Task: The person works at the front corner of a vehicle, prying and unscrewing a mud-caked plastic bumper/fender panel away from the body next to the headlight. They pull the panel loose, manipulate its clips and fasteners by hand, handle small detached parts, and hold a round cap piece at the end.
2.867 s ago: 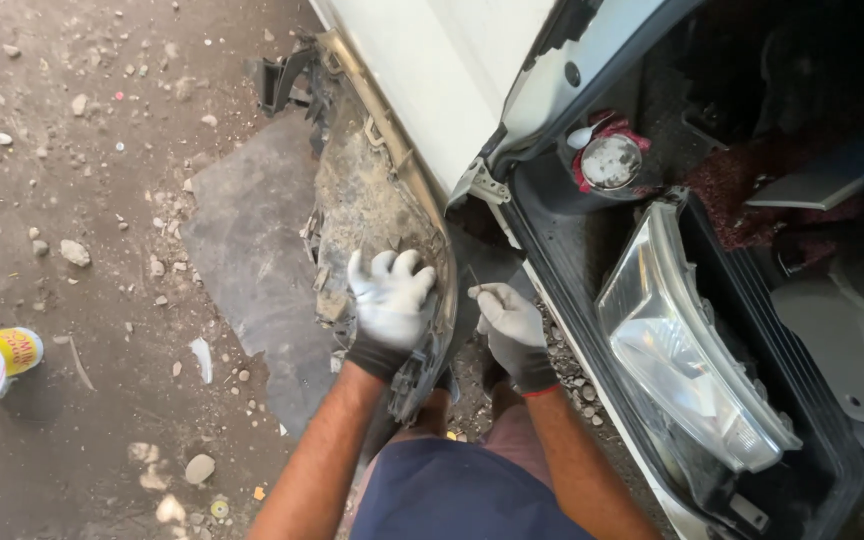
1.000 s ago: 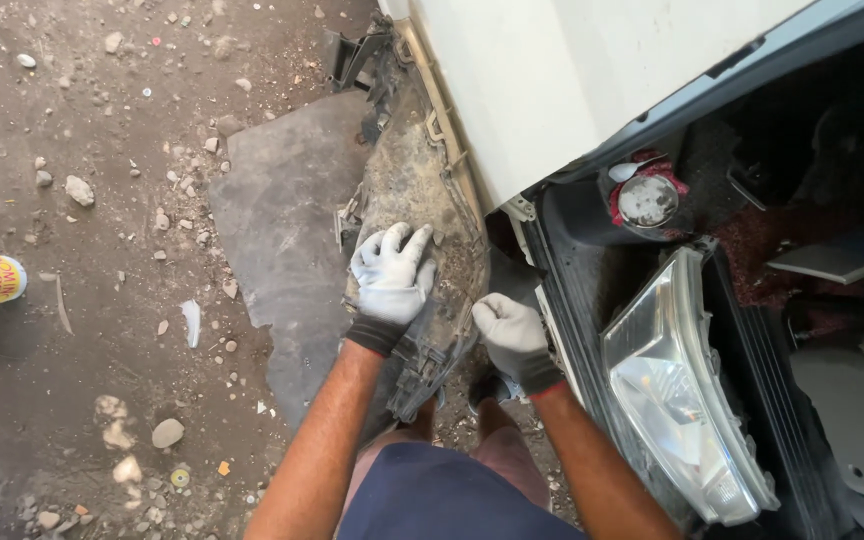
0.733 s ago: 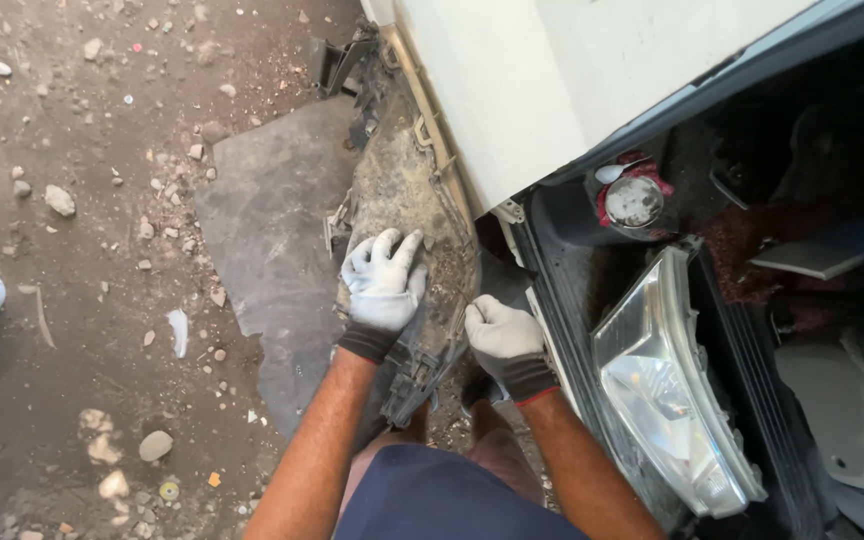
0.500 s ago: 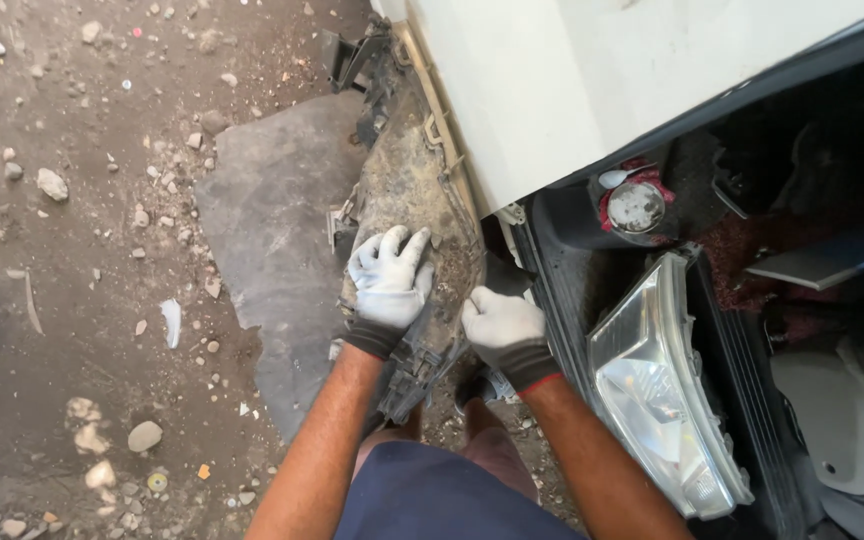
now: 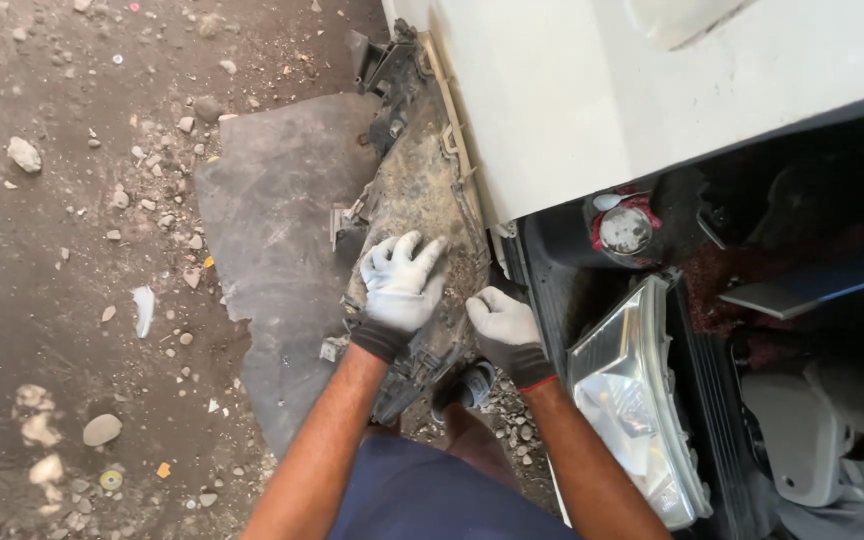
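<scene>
Down low, a dirty plastic liner panel (image 5: 422, 200) is hanging off the side of a white car body (image 5: 592, 90), with one end near the ground. The left hand (image 5: 400, 285) in a white glove is lying flat on the panel, fingers spread wide, not closed around it. The right hand (image 5: 505, 325) is pressing at the panel's edge by the car, fingers curled; I cannot tell if it is gripping anything. The panel looks partly loose, but it is not off yet. A dark mat (image 5: 272, 250) is lying on the stony dirt ground (image 5: 52, 250). A headlight (image 5: 632, 400) is sitting nearby.
</scene>
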